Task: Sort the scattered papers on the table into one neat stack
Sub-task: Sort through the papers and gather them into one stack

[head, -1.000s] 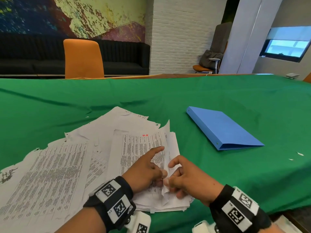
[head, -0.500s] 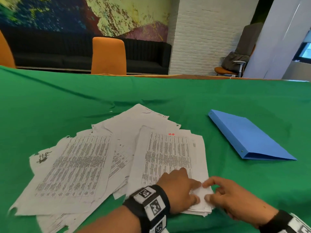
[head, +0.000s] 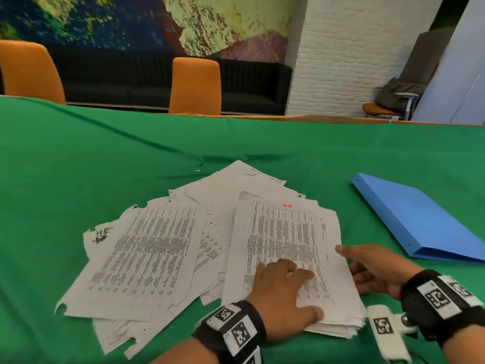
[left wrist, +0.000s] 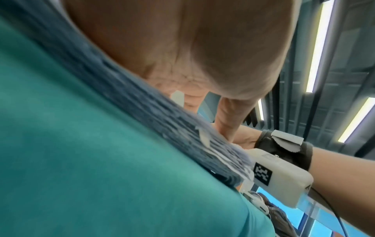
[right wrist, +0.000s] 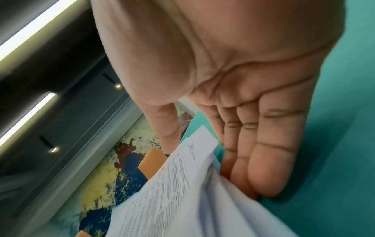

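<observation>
A thick stack of printed papers (head: 286, 245) lies on the green tablecloth (head: 105, 153) in front of me. Loose, torn-edged sheets (head: 147, 258) fan out to its left and behind it, partly overlapping. My left hand (head: 296, 282) rests palm down on the near part of the stack, thumb by the near edge. My right hand (head: 367, 269) lies against the stack's right edge. In the right wrist view that right hand (right wrist: 243, 96) has straight fingers (right wrist: 263, 176) touching the paper edges (right wrist: 182, 192), thumb over the top sheet. The left wrist view shows the left hand's palm (left wrist: 202, 56) on the stack's edge (left wrist: 142, 112).
A shut blue folder (head: 420, 222) lies on the cloth to the right of the stack. Two orange chairs (head: 195, 85) (head: 29, 69) stand behind the far table edge. Bare green cloth stretches beyond and left of the papers.
A sheet that both hands held at the stack's right side now lies flat on top. My right hand slid from the near right corner up along the right edge. The view swung left.
</observation>
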`<move>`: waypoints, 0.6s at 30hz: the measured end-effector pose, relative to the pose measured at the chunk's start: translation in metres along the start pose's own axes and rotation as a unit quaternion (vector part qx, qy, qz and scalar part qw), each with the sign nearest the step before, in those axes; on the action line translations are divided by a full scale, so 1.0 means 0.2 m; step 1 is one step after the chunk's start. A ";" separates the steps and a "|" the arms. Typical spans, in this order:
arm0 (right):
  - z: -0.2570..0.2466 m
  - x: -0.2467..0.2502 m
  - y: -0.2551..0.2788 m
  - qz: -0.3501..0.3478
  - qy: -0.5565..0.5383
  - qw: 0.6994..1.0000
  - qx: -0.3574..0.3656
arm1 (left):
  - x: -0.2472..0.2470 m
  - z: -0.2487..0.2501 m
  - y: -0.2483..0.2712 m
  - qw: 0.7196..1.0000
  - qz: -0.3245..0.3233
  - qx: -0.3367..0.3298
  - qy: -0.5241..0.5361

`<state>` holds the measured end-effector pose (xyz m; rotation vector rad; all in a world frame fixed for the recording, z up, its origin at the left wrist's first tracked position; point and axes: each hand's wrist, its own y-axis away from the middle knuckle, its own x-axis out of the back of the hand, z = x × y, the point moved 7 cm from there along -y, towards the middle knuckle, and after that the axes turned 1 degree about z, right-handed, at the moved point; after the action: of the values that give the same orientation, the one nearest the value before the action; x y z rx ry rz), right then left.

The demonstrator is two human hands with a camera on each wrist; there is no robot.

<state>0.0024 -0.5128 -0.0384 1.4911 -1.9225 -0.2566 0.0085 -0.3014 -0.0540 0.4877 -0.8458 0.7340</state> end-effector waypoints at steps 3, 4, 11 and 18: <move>0.00 0.00 0.00 0.001 -0.030 0.999 -0.019 | 0.01 -0.01 0.00 0.999 0.007 0.004 0.050; 0.00 -0.01 0.00 0.003 -0.035 0.999 -0.024 | 0.01 -0.01 0.00 0.998 0.008 0.005 0.064; -0.06 -0.16 -0.02 -0.064 -0.094 0.993 -0.040 | 0.03 -0.01 0.02 0.995 0.018 0.004 0.094; -0.08 -0.15 -0.06 -0.043 -0.078 0.996 0.018 | 0.14 0.03 0.06 0.990 0.028 -0.029 0.137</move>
<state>0.0252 -0.4860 -0.0445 1.6230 -1.9956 -0.3886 0.0097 -0.2854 -0.0264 0.3043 -0.6238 0.8044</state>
